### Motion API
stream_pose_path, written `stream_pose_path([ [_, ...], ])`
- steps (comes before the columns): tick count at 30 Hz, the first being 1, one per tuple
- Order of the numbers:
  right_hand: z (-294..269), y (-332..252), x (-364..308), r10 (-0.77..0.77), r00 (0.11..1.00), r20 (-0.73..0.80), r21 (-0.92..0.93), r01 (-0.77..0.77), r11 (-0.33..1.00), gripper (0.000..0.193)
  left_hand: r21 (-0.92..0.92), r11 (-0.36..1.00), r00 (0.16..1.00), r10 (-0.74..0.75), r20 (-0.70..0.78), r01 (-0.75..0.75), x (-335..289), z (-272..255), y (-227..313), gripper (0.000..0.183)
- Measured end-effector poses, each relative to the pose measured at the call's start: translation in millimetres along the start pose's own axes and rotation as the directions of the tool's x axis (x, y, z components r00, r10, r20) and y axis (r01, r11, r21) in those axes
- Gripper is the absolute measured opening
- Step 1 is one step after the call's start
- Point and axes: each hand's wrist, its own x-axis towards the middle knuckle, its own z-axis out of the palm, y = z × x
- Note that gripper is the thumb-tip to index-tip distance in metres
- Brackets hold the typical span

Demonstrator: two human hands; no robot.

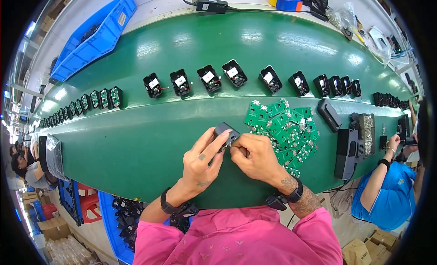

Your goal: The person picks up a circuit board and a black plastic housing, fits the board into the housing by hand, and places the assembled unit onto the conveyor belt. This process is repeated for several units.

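Note:
My left hand [199, 161] grips a small black plastic housing [223, 129] above the green table, tilted, with its open side turned down and out of sight. My right hand [256, 155] is closed against the housing's right edge. Its fingertips are curled in, and what they pinch is hidden. A small light-coloured part shows just under the housing, too small to name. Right of my right hand lies a loose pile of green circuit boards [282, 128]. Beyond my hands stands a row of open black housings [208, 78], several with a white block and thin red wires inside.
Housings fitted with green boards [94, 99] line up at the left. On the right are a black case [329, 115], a dark device [347, 151] and a tray of small metal parts [368, 134]. A co-worker in blue [387, 192] works there. A blue bin [95, 37] stands far left.

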Motion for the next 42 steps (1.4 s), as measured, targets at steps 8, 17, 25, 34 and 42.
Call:
stream_pose_path([
  [8, -6.5, 0.2, 0.3, 0.136, 0.987, 0.086, 0.08, -0.143, 0.987, 0.009, -0.206, 0.955, 0.977, -0.211, 0.03, 0.213, -4.1, 6.6, -6.5, 0.051],
  [17, -2.6, 2.2, -3.9, 0.066, 0.997, -0.033, -0.007, -0.067, 0.998, 0.011, -0.116, 0.99, 0.996, -0.085, -0.01, 0.083, -1.0, 12.9, 2.6, 0.049],
  [25, -4.7, -0.4, 1.9, 0.236, 0.97, 0.065, 0.231, -0.244, 0.942, 0.021, -0.635, 0.667, 0.901, -0.418, 0.115, 0.39, 4.2, 3.0, 0.7, 0.049],
  [34, -6.1, -1.9, -1.2, 0.263, 0.965, 0.019, 0.511, -0.235, 0.827, 0.015, -0.534, 0.744, 0.914, -0.366, 0.176, 0.401, 1.7, 12.7, -5.4, 0.06],
  [42, -8.1, 14.3, 2.9, 0.099, 0.995, -0.024, 0.373, -0.082, 0.924, 0.026, -0.457, 0.838, 0.954, -0.285, 0.098, 0.297, -13.0, 19.2, -20.9, 0.052],
])
